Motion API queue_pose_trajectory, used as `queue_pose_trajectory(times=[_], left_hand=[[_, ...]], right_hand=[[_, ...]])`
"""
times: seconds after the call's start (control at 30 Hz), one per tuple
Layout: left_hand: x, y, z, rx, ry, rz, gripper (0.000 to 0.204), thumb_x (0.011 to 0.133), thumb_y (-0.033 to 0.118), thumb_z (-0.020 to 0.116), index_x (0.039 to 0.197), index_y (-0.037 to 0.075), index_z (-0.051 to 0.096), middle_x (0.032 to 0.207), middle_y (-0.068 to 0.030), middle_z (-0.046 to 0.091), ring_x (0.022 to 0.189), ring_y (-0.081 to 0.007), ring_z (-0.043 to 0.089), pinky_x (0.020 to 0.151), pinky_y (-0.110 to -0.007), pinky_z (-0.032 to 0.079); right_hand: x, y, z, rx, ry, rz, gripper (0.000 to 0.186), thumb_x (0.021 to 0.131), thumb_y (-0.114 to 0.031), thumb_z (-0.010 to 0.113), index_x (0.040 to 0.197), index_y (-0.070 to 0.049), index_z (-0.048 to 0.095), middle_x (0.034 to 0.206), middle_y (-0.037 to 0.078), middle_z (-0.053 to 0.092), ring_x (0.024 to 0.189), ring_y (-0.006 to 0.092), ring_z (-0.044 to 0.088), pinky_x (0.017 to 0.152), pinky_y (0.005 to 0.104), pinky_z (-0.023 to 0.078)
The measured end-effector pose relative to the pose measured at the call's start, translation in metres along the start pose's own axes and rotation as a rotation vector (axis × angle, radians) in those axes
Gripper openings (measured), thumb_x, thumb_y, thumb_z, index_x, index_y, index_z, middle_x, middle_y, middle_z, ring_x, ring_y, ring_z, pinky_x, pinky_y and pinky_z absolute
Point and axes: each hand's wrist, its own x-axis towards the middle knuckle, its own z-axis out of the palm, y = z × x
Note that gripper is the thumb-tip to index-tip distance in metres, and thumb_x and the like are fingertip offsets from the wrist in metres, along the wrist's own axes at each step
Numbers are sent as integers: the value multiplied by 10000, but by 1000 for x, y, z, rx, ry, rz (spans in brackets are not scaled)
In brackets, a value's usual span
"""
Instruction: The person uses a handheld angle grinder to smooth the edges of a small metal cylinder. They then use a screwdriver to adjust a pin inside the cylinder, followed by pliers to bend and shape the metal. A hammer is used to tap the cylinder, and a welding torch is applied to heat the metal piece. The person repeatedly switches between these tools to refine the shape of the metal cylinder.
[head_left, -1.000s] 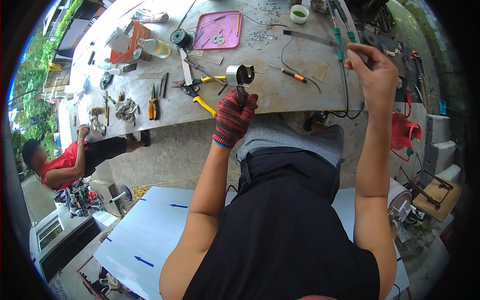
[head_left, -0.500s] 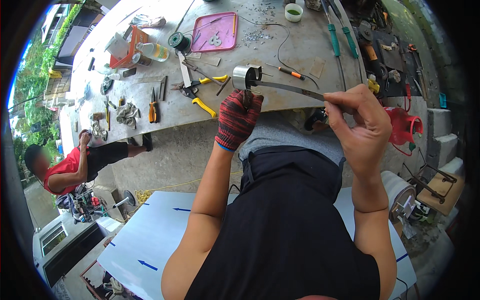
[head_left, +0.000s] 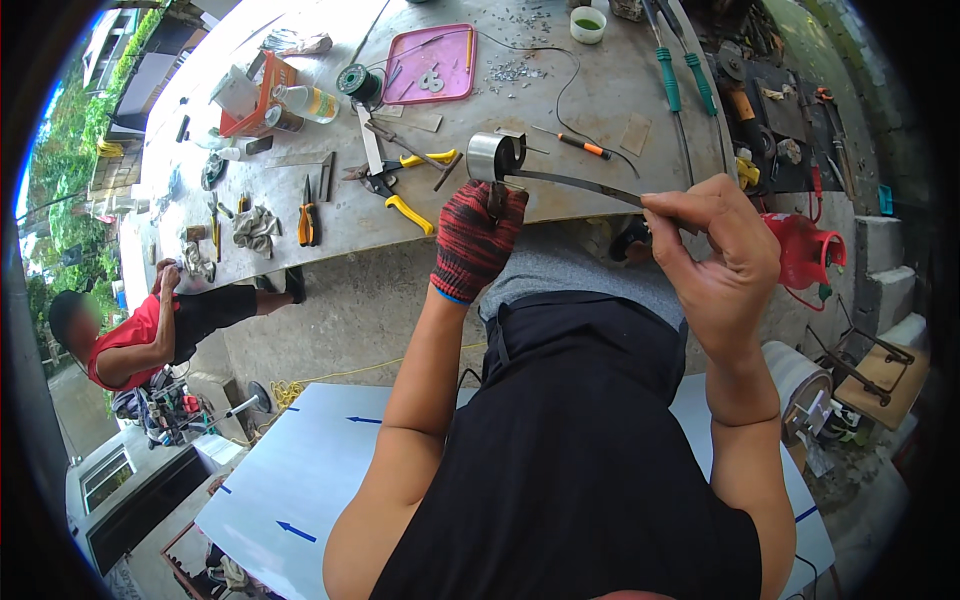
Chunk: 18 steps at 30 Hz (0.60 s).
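Left hand (head_left: 478,240) (gloved) gripping one metal piece (head_left: 487,157), right hand (head_left: 722,262) pinching one strip (head_left: 580,182)

A pink tray (head_left: 450,62) lies near a green spool (head_left: 357,82), with an orange basket (head_left: 276,72) further left.

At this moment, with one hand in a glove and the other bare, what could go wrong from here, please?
The right hand is bare, so the edge of the thin metal strip might cut it. Its grip is near one end, so the strip could slip or spring. The yellow-handled snips lie close to the gloved left hand, one handle near the edge of the table; a knock might push them off.
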Motion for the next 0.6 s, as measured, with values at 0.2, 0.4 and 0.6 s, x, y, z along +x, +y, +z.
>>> queue_pose_trajectory(times=[0.2, 0.4, 0.6], left_hand=[[1, -3, 1, 37, -13, 29, 219, 962, 187, 711, 821, 21, 729, 713, -106, 717, 657, -217, 698, 627, -350, 530], [-1, -10, 2, -9, -23, -23, 225, 979, 172, 695, 815, 19, 712, 697, -93, 716, 657, -184, 699, 625, -337, 532], [-3, -23, 6, -101, -90, -143, 180, 983, 140, 684, 864, 10, 644, 712, -107, 677, 642, -197, 651, 617, -335, 507]], right_hand=[[2, 1, -4, 19, 24, 24, 249, 780, 160, 752, 971, 1, 766, 797, 54, 647, 706, 123, 612, 632, 244, 473], [20, 36, -20, 51, 267, 187, 173, 860, 107, 726, 988, 1, 776, 839, 24, 679, 750, 61, 590, 678, 231, 472], [99, 178, 3, -398, 336, 117, 137, 892, -142, 766, 1007, -76, 801, 849, 56, 746, 750, 141, 690, 710, 275, 525]])
